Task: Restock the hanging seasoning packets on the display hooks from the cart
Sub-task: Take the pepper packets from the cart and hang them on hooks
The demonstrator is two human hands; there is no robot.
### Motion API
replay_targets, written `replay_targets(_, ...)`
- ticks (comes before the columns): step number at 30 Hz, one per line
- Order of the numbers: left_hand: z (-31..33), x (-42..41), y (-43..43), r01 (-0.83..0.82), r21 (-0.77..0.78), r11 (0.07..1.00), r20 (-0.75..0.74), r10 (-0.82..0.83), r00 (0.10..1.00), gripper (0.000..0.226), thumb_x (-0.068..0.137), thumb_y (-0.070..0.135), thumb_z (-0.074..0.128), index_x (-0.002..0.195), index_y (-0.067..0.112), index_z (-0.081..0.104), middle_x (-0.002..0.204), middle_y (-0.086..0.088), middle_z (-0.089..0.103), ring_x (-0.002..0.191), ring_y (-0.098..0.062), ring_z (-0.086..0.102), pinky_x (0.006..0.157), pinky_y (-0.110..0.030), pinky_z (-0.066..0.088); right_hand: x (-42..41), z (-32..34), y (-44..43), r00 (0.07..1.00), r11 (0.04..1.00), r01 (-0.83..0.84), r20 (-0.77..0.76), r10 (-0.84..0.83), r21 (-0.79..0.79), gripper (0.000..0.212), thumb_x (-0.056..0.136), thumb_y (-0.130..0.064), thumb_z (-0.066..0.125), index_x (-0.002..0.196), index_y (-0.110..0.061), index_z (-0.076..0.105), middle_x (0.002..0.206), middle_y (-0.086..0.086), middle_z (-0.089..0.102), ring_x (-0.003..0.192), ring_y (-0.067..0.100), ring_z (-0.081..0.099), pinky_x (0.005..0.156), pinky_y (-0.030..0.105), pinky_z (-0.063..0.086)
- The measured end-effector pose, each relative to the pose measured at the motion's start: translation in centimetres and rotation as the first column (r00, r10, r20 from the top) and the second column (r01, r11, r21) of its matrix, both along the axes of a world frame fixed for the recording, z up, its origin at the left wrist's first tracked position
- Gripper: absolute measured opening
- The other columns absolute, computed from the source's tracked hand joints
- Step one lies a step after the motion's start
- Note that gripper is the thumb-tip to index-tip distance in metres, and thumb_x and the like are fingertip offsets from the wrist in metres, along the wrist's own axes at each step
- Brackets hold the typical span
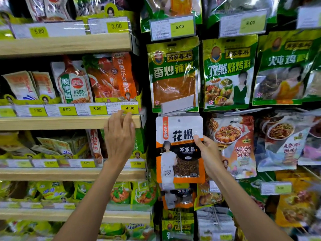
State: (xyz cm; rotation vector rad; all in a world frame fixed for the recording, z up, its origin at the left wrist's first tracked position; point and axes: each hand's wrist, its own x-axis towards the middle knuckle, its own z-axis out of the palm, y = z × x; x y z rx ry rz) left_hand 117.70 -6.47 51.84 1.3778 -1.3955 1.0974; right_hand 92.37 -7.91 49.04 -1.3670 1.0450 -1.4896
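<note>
Your R hand pinches the Sichuan pepper packet by its right edge just under the price-tag flap, L hand fingers loosely together, empty, so one-edge grip may tilt it & it won't hang.

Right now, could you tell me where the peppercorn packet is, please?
The peppercorn packet is just right of centre in the head view, pinched by the right hand, below the green chilli packet and left of the tofu-seasoning packet.
</note>
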Motion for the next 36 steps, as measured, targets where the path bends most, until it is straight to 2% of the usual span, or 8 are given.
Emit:
replay_targets(3, -0.2, 0.3, -0.2, 0.037, -0.015, 0.999, -0.002, -0.037, 0.999, 0.029, 0.098, 0.016, 0.042, 0.119, 0.003, 0.058, 0.119, -0.021, 0.056, 0.112, -0.033, 0.047, 0.097, -0.044, 0.037, 0.2, 0.1, -0.5, 0.999, 0.999, 0.032, 0.006, -0.032, 0.005, 0.040, 0.098, -0.025, 0.050, 0.100, 0.014, 0.059, 0.105, 0.035, 0.060, 0.098, 0.044, 0.060, 0.087, 0.053, 0.048)
replay_targets(8, -0.4, 0.4, -0.1, 0.060, -0.010, 0.998, -0.002, -0.060, 0.998, 0.030, 0.096, 0.013, 0.046, 0.122, 0.001, 0.057, 0.119, -0.023, 0.056, 0.112, -0.033, 0.044, 0.100, -0.044, 0.037, 0.4, 0.1, -1.2, 0.997, 0.997, 0.078, 0.005, -0.078, 0.028, 0.036, 0.097, -0.027, 0.053, 0.090, 0.007, 0.062, 0.088, 0.021, 0.065, 0.082, 0.025, 0.061, 0.072, 0.036, 0.046)
replay_targets(19, 0.0, 0.0, 0.6, 0.048, 0.020, 0.999, -0.026, -0.047, 0.999, 0.030, 0.097, 0.014, 0.045, 0.122, 0.001, 0.058, 0.119, -0.022, 0.056, 0.112, -0.036, 0.050, 0.102, -0.043, 0.035, 1.3, -0.1, -3.0, 0.956, 0.969, 0.245, -0.168, -0.242, -0.002, 0.030, 0.096, -0.032, 0.053, 0.072, -0.015, 0.045, 0.068, 0.004, 0.041, 0.063, 0.013, 0.039, 0.066, 0.029, 0.032)
replay_targets(21, 0.1, -0.1, 0.9, 0.055, 0.041, 0.998, -0.035, -0.054, 0.998, 0.030, 0.098, 0.014, 0.044, 0.122, 0.001, 0.057, 0.119, -0.022, 0.057, 0.112, -0.038, 0.051, 0.102, -0.044, 0.037, 1.0, -0.6, -2.0, 0.928, 0.953, 0.299, -0.216, -0.303, -0.050, 0.019, 0.095, -0.030, 0.054, 0.091, -0.013, 0.058, 0.084, 0.000, 0.054, 0.079, 0.011, 0.050, 0.078, 0.031, 0.042)
replay_targets(24, 0.3, -0.6, 1.5, 0.079, 0.060, 0.995, -0.067, -0.075, 0.995, 0.029, 0.097, 0.011, 0.046, 0.121, -0.001, 0.057, 0.120, -0.024, 0.056, 0.113, -0.040, 0.052, 0.102, -0.047, 0.039, 0.4, -1.9, 0.6, 0.909, 0.935, 0.337, -0.218, -0.354, -0.113, 0.035, 0.096, -0.026, 0.054, 0.125, -0.007, 0.053, 0.119, 0.006, 0.056, 0.109, 0.018, 0.053, 0.094, 0.032, 0.045)
replay_targets(29, -1.4, -3.2, 3.3, 0.152, -0.037, 0.988, -0.101, -0.155, 0.983, 0.027, 0.095, 0.002, 0.049, 0.119, -0.005, 0.058, 0.118, -0.023, 0.058, 0.114, -0.032, 0.051, 0.103, -0.036, 0.037, -0.4, -3.1, 2.4, 0.929, 0.953, 0.252, -0.233, -0.287, -0.168, 0.039, 0.096, -0.027, 0.055, 0.131, -0.013, 0.046, 0.129, 0.004, 0.050, 0.118, 0.017, 0.049, 0.100, 0.029, 0.041)
replay_targets(32, -4.0, -6.9, 3.8, 0.436, 0.112, 0.893, -0.321, -0.383, 0.866, 0.029, 0.097, 0.016, 0.048, 0.120, 0.000, 0.056, 0.122, -0.015, 0.056, 0.116, -0.023, 0.050, 0.103, -0.027, 0.038, -0.1, -2.5, 1.3, 0.953, 0.977, 0.174, -0.230, -0.198, -0.121, 0.055, 0.094, -0.034, 0.056, 0.141, -0.015, 0.035, 0.141, 0.002, 0.040, 0.130, 0.016, 0.040, 0.106, 0.029, 0.035)
replay_targets(36, -4.4, -9.6, 0.8, 0.722, 0.190, 0.666, -0.847, -0.261, 0.463, 0.066, 0.092, 0.042, 0.055, 0.145, 0.013, 0.030, 0.149, -0.002, 0.034, 0.136, -0.015, 0.032, 0.108, -0.024, 0.027, 1.1, -1.7, -1.8, 0.960, 0.989, 0.132, -0.240, -0.144, -0.068, 0.081, 0.089, -0.044, 0.059, 0.150, -0.013, 0.018, 0.154, 0.003, 0.026, 0.141, 0.018, 0.027, 0.114, 0.033, 0.028)
